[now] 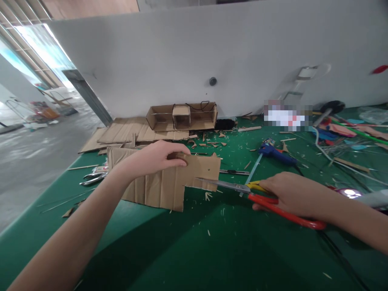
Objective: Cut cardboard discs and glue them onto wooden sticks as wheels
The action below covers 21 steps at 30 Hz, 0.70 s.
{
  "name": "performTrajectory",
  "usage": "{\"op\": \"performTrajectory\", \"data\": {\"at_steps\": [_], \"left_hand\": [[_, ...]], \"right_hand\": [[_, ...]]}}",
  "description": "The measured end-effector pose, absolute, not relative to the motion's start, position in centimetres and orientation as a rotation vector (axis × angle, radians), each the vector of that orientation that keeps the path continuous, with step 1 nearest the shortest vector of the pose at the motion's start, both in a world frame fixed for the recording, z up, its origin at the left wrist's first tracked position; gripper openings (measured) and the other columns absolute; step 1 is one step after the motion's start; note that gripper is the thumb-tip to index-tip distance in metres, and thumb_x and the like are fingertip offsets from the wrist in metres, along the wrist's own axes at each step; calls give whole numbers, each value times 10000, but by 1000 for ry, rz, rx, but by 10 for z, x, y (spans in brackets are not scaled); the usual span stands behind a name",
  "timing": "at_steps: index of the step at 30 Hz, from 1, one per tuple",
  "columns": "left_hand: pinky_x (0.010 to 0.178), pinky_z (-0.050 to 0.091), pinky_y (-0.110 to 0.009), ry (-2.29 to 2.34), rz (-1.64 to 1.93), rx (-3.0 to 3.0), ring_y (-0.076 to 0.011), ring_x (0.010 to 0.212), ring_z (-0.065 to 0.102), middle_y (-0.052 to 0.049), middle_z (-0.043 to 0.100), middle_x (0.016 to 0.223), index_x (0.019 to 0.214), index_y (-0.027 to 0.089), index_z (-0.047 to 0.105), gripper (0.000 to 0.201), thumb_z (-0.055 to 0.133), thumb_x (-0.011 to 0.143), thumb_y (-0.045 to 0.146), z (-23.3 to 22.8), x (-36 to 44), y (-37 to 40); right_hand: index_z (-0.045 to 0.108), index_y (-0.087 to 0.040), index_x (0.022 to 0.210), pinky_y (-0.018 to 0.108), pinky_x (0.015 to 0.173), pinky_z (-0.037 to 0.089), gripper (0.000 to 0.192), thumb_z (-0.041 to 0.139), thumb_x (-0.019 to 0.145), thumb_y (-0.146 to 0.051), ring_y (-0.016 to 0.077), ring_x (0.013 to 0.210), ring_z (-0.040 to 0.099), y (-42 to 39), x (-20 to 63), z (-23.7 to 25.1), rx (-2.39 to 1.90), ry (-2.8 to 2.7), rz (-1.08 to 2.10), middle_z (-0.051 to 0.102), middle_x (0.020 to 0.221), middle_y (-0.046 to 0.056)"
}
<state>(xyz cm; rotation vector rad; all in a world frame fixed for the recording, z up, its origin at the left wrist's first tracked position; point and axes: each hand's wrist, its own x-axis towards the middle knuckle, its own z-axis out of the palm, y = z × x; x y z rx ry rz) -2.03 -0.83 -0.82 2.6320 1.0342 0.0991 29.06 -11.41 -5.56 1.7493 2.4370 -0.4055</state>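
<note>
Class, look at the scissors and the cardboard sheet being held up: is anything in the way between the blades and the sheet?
Nothing visible. The right hand holds the scissors, whose blades already meet the sheet's lower right edge. The left hand grips its top edge, away from the blades.

Near side of the green table is wide open; further back it's cluttered with a glue gun, cardboard scraps and a cardboard box

The left hand grips a cardboard sheet above the green counter. Right of the sheet, the right hand holds red scissors, blades at its edge.
</note>
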Motion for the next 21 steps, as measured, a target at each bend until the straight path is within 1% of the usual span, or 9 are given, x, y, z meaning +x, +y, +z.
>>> {"op": "performTrajectory", "data": {"at_steps": [2,4,6,8,11,13,16,18,21], "left_hand": [[647,399,-242,1026,92,2625,-149,781,571,-5,644,944,1050,254,584,312,453,842,446,-8,-20,-8],[637,396,-238,1017,86,2623,-146,771,570,-4,644,940,1037,252,590,309,455,840,447,-8,-20,-8],[630,395,-237,1011,89,2624,-144,767,570,-3,643,940,1036,253,592,314,457,837,455,-7,-20,-8],[622,392,-236,1001,91,2626,-144,767,570,-2,643,940,1035,255,595,320,459,834,464,-6,-19,-9],[603,383,-235,1001,82,2635,-141,746,566,3,645,920,1020,259,600,313,457,834,466,-5,-19,-11],[593,377,-233,1014,83,2642,-139,732,563,5,646,905,1018,259,599,307,456,835,460,-5,-20,-11],[602,381,-231,1002,89,2650,-140,748,564,2,644,924,1025,259,600,305,462,835,453,-3,-20,-12],[601,382,-231,988,81,2660,-138,747,563,4,643,930,1023,264,605,304,462,836,456,-1,-20,-13],[577,375,-233,983,54,2682,-133,709,560,10,645,905,1005,274,615,307,453,837,472,5,-21,-17]], "right_hand": [[653,-191,727,336,534,407,349,465,809,-474,241,620,610,-115,291,-60,1643,2405,-335,655,670,91],[642,-188,766,330,534,396,253,462,817,-357,242,627,613,-116,292,-63,1601,2403,-254,660,685,86],[631,-183,749,314,518,376,197,459,802,-263,236,609,611,-117,293,-67,1584,2414,-193,660,674,76],[623,-178,720,297,503,360,182,453,782,-195,228,600,612,-117,293,-69,1567,2413,-168,661,667,73],[620,-173,700,291,505,357,183,451,769,-159,225,600,616,-117,293,-69,1557,2386,-152,666,670,77],[626,-180,707,299,520,373,197,453,796,-213,229,609,620,-117,293,-67,1586,2392,-186,668,674,76],[641,-214,749,304,544,403,265,456,832,-384,226,651,630,-118,291,-62,1648,2449,-422,680,715,54],[638,-233,775,303,548,416,296,479,811,-480,222,668,631,-120,289,-58,1668,2472,-566,683,745,38],[600,-225,778,325,551,428,385,521,739,-600,235,670,617,-124,291,-54,1714,2478,-540,668,780,48]]}}
